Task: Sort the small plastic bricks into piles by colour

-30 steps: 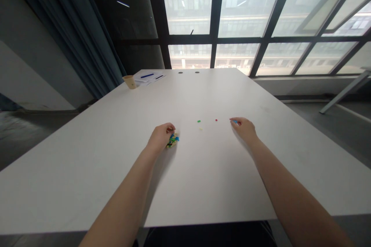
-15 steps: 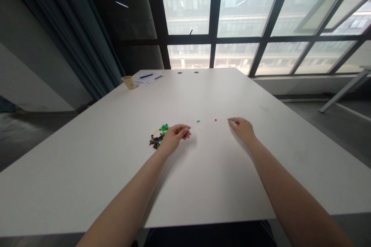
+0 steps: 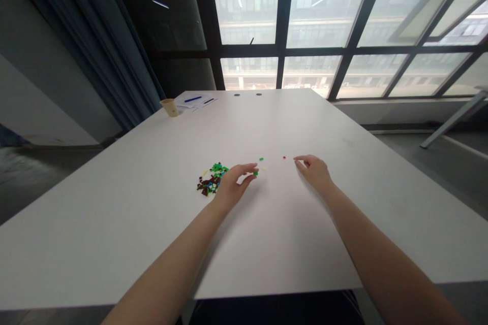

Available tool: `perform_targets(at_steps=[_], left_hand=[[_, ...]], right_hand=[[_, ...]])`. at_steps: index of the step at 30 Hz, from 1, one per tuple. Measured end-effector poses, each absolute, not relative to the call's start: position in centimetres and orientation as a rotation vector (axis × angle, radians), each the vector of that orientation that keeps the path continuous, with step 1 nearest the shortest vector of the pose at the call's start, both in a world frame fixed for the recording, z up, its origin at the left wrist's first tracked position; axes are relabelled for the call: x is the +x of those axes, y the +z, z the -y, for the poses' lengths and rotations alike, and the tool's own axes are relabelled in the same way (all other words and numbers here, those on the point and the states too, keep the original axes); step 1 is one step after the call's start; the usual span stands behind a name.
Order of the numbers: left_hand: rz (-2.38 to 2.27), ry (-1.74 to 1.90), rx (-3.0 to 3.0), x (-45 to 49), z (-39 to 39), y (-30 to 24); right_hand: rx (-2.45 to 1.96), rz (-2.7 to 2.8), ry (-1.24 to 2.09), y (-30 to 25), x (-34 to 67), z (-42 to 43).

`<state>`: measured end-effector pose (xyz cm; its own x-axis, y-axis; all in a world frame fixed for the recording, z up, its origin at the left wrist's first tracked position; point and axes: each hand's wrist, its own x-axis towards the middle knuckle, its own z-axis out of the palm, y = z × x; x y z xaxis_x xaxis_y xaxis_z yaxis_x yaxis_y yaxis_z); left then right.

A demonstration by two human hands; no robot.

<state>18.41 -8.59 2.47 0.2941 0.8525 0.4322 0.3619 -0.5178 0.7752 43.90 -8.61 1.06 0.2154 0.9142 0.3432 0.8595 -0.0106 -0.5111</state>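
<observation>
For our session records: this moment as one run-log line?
left hand: beside brick pile, near green brick | right hand: near red brick

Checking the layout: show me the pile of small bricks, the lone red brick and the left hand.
pile of small bricks (image 3: 210,181), head view, pile's middle
lone red brick (image 3: 284,157), head view, brick's top
left hand (image 3: 233,189), head view, back of hand

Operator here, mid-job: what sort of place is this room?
Probably an office or meeting room: a long white table, tall black-framed windows facing another building, and papers beside a paper cup at the far end.
</observation>
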Motion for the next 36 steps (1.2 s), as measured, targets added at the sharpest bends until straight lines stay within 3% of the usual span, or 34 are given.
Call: perform_targets(at_steps=[9, 17, 21, 29, 36], left_hand=[[-1.047, 1.175, 1.817, 18.8, 8.8, 2.5], [-0.800, 0.894, 1.133, 19.4, 7.8, 1.2], [-0.800, 0.969, 1.004, 19.0, 7.4, 0.9], [-0.961, 1.140, 0.938, 17.8, 6.5, 1.6], [-0.969, 1.151, 0.927, 17.7, 6.6, 1.9]], right_hand=[[-1.235, 1.905, 0.099, 2.4, 37.8, 10.9], [-1.169, 2.164, 0.078, 2.0, 35.6, 10.6], [-1.233, 2.199, 0.067, 2.1, 36.0, 8.4], [-1.772, 1.994, 0.253, 0.1, 36.7, 2.3], [-1.816, 1.996, 0.213, -0.8, 35.7, 1.7]])
